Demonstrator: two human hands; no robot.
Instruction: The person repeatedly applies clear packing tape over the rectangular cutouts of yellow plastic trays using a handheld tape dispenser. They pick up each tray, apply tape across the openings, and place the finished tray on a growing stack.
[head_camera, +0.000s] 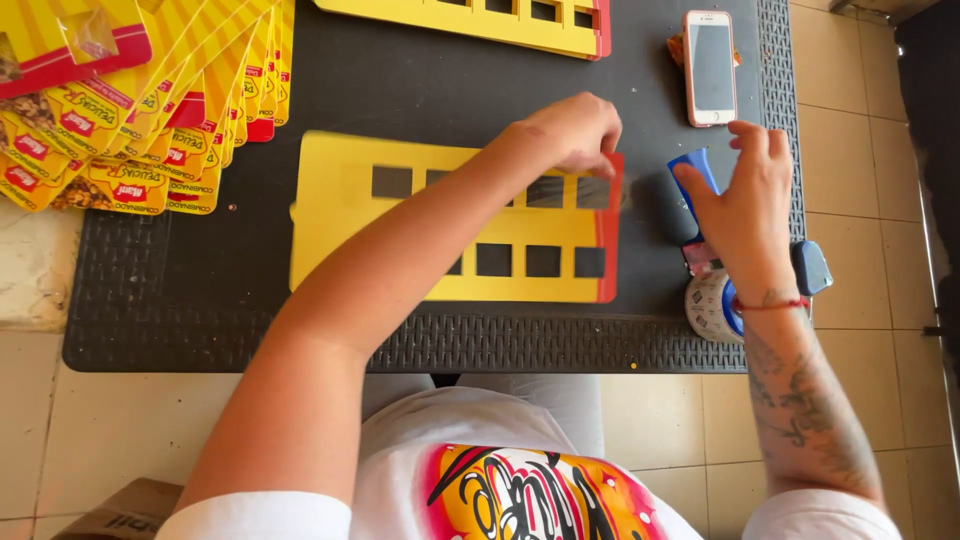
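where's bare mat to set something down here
Bare black mat lies left of the yellow card and above it, below the top card. It is crowded at the right: phone, tape dispenser, both hands.

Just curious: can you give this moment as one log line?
left hand: pressing yellow card | right hand: gripping blue tape dispenser | phone: lying above

Left hand (572, 132) presses down, fingers curled; right hand (745, 195) is clenched in a grip.

Packing workspace — stacked yellow display cards (150, 110), tape dispenser (745, 270).
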